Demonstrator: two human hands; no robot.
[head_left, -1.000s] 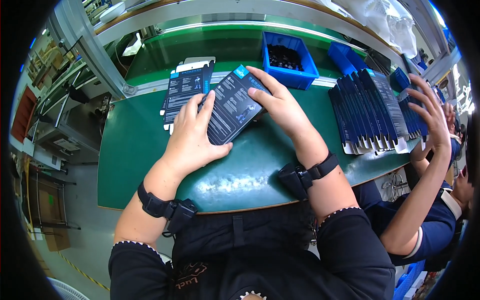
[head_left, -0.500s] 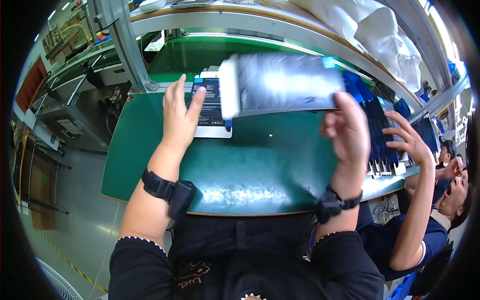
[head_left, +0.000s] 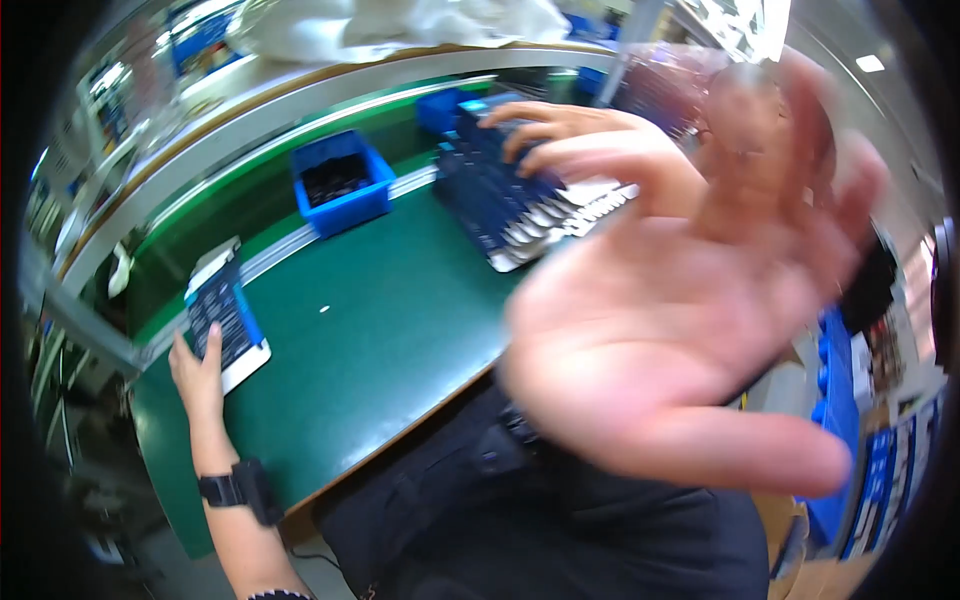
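We would expect the dark printed carton [head_left: 222,312] to be light, made of thin card that is stiff along its folds yet easily creased at the flaps. Its face has a coated look, so we would guess it slides readily under dry fingertips. We would take hold by the two long edges, near the middle, and spare the white end flaps (the parts likeliest to bend).

It lies on the green bench top [head_left: 370,335], toward the left end. We see a near-black face with rows of pale print too blurred to make out, a bright blue strip down its right-hand side, and pale card showing at both ends. It looks flat or nearly so.

Our left hand [head_left: 201,385] is at its near left part, thumb over the face and fingers beside the edge, spread wide rather than pinching. What seems to be our right hand [head_left: 655,330] is raised close to the camera, palm showing, fingers splayed and blurred, with nothing visible in it. Beyond it, a co-worker's hand [head_left: 600,140] reaches over a row of similar cartons [head_left: 475,200].
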